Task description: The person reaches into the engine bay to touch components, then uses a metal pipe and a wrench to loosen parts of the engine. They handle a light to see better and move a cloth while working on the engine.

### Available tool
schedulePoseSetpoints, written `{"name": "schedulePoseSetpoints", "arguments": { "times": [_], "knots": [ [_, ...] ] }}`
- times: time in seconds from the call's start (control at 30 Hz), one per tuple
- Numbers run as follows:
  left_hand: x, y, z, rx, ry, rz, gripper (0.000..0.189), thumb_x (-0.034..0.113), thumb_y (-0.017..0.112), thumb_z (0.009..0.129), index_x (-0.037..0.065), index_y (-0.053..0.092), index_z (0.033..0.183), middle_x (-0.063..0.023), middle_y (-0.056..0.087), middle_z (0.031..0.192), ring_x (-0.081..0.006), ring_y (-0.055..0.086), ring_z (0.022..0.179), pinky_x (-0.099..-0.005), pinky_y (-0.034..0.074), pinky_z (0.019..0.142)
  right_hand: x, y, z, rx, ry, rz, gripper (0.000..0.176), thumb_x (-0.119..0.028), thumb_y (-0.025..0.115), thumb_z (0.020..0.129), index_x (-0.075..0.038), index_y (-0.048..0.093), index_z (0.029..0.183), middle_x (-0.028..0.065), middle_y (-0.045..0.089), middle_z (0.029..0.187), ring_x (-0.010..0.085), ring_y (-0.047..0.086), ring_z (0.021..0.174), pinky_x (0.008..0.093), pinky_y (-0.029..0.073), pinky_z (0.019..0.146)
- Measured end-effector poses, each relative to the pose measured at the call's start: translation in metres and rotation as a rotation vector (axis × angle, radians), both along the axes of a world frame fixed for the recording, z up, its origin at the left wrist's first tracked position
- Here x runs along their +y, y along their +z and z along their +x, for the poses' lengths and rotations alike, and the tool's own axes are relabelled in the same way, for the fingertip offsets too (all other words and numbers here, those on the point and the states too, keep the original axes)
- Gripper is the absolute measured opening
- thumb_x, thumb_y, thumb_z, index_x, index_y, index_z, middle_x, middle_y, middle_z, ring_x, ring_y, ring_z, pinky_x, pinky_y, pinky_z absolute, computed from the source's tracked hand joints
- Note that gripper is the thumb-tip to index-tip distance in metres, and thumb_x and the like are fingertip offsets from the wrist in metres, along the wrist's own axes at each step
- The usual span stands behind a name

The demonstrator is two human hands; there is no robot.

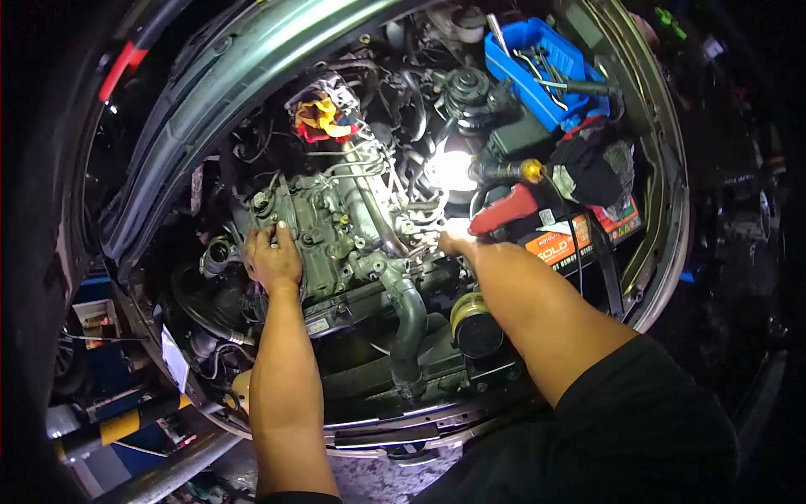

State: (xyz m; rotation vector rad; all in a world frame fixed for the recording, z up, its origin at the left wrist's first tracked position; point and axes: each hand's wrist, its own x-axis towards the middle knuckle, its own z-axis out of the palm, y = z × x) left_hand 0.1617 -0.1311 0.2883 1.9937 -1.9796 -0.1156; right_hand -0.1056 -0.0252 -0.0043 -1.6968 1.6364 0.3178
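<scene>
My left hand (274, 259) rests on the near left side of the engine (323, 244), its fingers spread over the metal edge. My right hand (457, 239) reaches to the engine's right side, close to metal pipes and fittings. Its fingers look curled in, but glare and the hand itself hide what they grip. Just beyond that hand lies a red object (505, 208) whose kind I cannot make out. A lit work lamp (453, 171) with a yellow-ended handle shines beside it. Below, a thick radiator hose (409, 323) runs down from the engine.
A blue tray (537, 63) of hand tools stands at the back right. Dark cloths or gloves (588, 168) lie above the orange-labelled battery (554, 250). An orange and red cloth (319, 116) sits at the engine's rear. A round black cap (478, 332) is near the front.
</scene>
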Motion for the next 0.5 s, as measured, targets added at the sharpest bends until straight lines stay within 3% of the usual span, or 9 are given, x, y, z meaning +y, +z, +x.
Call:
{"name": "schedulePoseSetpoints", "arguments": {
  "times": [0.07, 0.17, 0.2, 0.23, 0.3, 0.4, 0.43, 0.47, 0.5],
  "knots": [
    [0.002, 0.003, -0.003, 0.016, 0.012, -0.001, 0.045, 0.051, 0.056, 0.088, 0.014, 0.066, 0.112, -0.0093, 0.043, 0.144, -0.028, 0.034, 0.137, -0.0568, 0.021, 0.109, 0.006, -0.003, -0.007, 0.136, 0.145, 0.056, 0.023, -0.026, 0.062, 0.076, -0.014, 0.073, 0.092, 0.0079, 0.071, 0.09, 0.0237, 0.069, 0.081, 0.0386, 0.055, 0.069],
    [0.005, 0.005, -0.005, 0.026, 0.029, 0.011, 0.047, 0.053, 0.057, 0.087, 0.015, 0.065, 0.113, -0.0095, 0.042, 0.145, -0.0283, 0.032, 0.137, -0.0574, 0.021, 0.109, 0.02, 0.15, 0.012, 0.202, 0.014, -0.041, 0.017, -0.024, 0.061, 0.075, -0.015, 0.075, 0.08, 0.0043, 0.072, 0.086, 0.0228, 0.07, 0.08, 0.0399, 0.055, 0.066],
    [0.006, 0.008, -0.007, 0.023, 0.035, 0.025, 0.049, 0.055, 0.058, 0.086, 0.015, 0.065, 0.114, -0.0096, 0.041, 0.146, -0.0286, 0.031, 0.138, -0.0578, 0.02, 0.109, 0.032, 0.156, 0.012, 0.232, 0.103, -0.175, 0.016, -0.022, 0.062, 0.072, -0.016, 0.075, 0.08, 0.0047, 0.072, 0.084, 0.0229, 0.069, 0.075, 0.0382, 0.055, 0.065],
    [0.009, 0.011, -0.008, 0.039, 0.036, 0.015, 0.049, 0.055, 0.058, 0.086, 0.015, 0.065, 0.114, -0.0096, 0.041, 0.146, -0.0286, 0.031, 0.138, -0.0578, 0.02, 0.109, 0.034, 0.182, 0.009, 0.161, 0.22, -0.136, 0.017, -0.02, 0.063, 0.072, -0.016, 0.076, 0.082, 0.007, 0.072, 0.084, 0.0234, 0.069, 0.076, 0.0379, 0.055, 0.066],
    [0.013, 0.018, -0.012, 0.012, 0.031, 0.038, 0.056, 0.058, 0.063, 0.08, 0.015, 0.064, 0.115, -0.0099, 0.042, 0.145, -0.0296, 0.031, 0.138, -0.0593, 0.019, 0.109, 0.022, 0.153, 0.008, 0.173, 0.453, 0.015, 0.018, -0.021, 0.062, 0.073, -0.013, 0.075, 0.081, 0.0095, 0.072, 0.083, 0.0253, 0.069, 0.077, 0.0385, 0.055, 0.067],
    [0.008, 0.004, -0.001, 0.062, -0.042, -0.036, 0.059, 0.057, 0.068, 0.074, 0.015, 0.064, 0.115, -0.0099, 0.043, 0.144, -0.0303, 0.031, 0.137, -0.061, 0.019, 0.109, 0.038, 0.145, -0.004, 0.161, 0.373, -0.045, 0.019, -0.021, 0.061, 0.073, -0.011, 0.075, 0.08, 0.0104, 0.071, 0.081, 0.0271, 0.068, 0.074, 0.0401, 0.055, 0.066],
    [0.007, 0.003, -0.001, 0.074, -0.041, -0.046, 0.059, 0.057, 0.068, 0.074, 0.015, 0.064, 0.115, -0.0099, 0.043, 0.144, -0.0303, 0.031, 0.137, -0.061, 0.019, 0.109, 0.04, 0.174, -0.004, 0.152, 0.389, -0.09, 0.019, -0.021, 0.061, 0.072, -0.011, 0.075, 0.08, 0.0104, 0.071, 0.08, 0.0276, 0.068, 0.073, 0.0406, 0.054, 0.065],
    [0.004, 0.002, -0.001, 0.096, -0.043, -0.009, 0.058, 0.054, 0.069, 0.073, 0.015, 0.064, 0.116, -0.0091, 0.044, 0.143, -0.0296, 0.032, 0.137, -0.0616, 0.019, 0.109, 0.043, 0.204, -0.003, 0.234, 0.692, -0.2, 0.019, -0.02, 0.06, 0.072, -0.01, 0.075, 0.079, 0.0118, 0.071, 0.079, 0.0284, 0.068, 0.074, 0.0416, 0.054, 0.064],
    [0.003, 0.003, 0.002, 0.112, -0.045, 0.033, 0.056, 0.052, 0.07, 0.073, 0.016, 0.064, 0.116, -0.0084, 0.045, 0.142, -0.0289, 0.032, 0.137, -0.0621, 0.019, 0.109, 0.05, 0.224, -0.001, 0.243, 0.695, -0.206, 0.019, -0.02, 0.06, 0.072, -0.01, 0.075, 0.079, 0.0118, 0.071, 0.079, 0.0284, 0.068, 0.074, 0.0416, 0.054, 0.064]
  ]
}}
